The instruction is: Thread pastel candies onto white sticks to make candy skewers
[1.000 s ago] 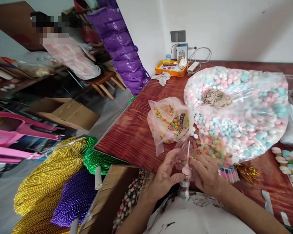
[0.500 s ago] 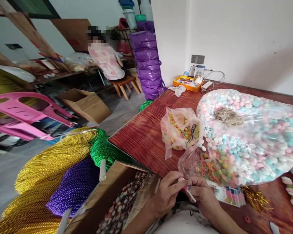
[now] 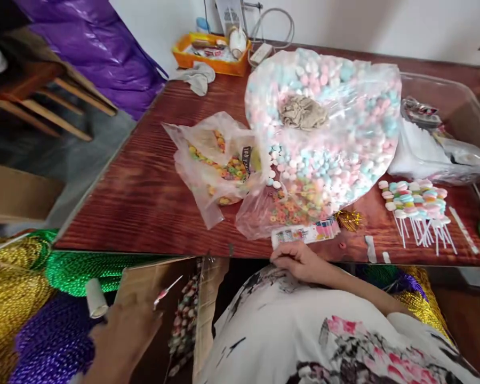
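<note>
Blurred by motion, my left hand [image 3: 122,333] is over the open cardboard box [image 3: 204,314] at the lower left. At its fingertips is a thin white stick with a small red-and-white piece [image 3: 162,294] on it. My right hand [image 3: 298,260] rests at the table's front edge, fingers curled closed; whatever is inside them, if anything, is hidden. Just behind it lies a stack of printed cards [image 3: 306,233]. Inside the box are many small colourful wrapped pieces [image 3: 184,320].
A big clear bag of pastel candies [image 3: 344,144] covers the middle of the table, beside a bag of coloured rings [image 3: 224,165]. To the right are candy skewers [image 3: 416,200] and a clear plastic bin [image 3: 444,117]. Gold cord [image 3: 4,298] and purple cord [image 3: 52,341] lie left.
My hands were together in front of me over a small stick piece. Now my left hand has moved left and down over the box; my right stays near the table edge. The view turned right.
</note>
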Action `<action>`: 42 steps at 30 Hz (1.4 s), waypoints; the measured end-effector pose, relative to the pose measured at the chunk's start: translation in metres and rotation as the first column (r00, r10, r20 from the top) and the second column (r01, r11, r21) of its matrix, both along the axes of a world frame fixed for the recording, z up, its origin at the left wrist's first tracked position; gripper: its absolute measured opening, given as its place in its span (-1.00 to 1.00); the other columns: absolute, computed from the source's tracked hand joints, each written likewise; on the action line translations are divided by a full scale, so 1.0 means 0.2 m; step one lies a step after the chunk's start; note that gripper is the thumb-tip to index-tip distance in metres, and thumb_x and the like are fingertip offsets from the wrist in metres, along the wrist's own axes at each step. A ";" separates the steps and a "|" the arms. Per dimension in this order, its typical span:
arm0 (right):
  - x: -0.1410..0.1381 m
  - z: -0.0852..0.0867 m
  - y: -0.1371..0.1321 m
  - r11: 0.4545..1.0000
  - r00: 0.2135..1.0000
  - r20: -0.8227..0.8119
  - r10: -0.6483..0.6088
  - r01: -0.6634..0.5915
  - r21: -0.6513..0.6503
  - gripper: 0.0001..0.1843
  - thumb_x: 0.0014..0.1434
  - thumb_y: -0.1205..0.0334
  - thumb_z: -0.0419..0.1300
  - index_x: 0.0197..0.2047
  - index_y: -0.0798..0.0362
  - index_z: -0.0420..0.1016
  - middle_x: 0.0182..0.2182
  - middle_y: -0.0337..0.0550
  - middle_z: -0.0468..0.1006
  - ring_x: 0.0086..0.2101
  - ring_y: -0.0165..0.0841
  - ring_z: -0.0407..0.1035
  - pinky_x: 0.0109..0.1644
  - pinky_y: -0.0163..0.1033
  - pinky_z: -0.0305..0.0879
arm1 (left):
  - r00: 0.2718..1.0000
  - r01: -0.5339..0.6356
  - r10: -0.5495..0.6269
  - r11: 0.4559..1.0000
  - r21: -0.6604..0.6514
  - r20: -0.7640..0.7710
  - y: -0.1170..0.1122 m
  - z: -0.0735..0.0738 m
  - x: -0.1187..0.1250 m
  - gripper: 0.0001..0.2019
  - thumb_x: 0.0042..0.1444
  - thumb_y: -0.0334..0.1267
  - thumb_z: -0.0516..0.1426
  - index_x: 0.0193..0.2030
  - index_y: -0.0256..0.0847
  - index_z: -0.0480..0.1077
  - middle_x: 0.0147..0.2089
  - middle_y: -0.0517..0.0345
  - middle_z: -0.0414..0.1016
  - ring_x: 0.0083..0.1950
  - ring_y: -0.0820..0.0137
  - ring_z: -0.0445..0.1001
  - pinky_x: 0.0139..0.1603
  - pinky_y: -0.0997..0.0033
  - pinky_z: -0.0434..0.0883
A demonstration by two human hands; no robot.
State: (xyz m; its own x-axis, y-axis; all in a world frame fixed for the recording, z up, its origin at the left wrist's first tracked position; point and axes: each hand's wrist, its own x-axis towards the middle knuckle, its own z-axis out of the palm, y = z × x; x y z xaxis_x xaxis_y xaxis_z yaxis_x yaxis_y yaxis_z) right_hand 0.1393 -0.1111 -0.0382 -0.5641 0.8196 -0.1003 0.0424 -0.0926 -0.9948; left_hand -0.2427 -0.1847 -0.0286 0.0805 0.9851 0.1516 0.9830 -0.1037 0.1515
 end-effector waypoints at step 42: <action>1.20 0.53 -0.10 0.746 -0.364 0.673 -0.643 -0.099 0.659 -0.70 0.29 0.24 0.04 -0.28 0.05 0.61 -0.47 -0.13 0.46 -0.51 -0.43 0.11 -0.39 -0.20 -0.18 | 0.711 0.563 -0.569 0.813 0.150 0.414 0.61 -0.21 1.33 -0.83 0.29 -0.29 0.08 -0.27 -0.20 0.49 -0.28 0.08 0.52 -0.23 0.31 0.45 -0.20 0.31 0.37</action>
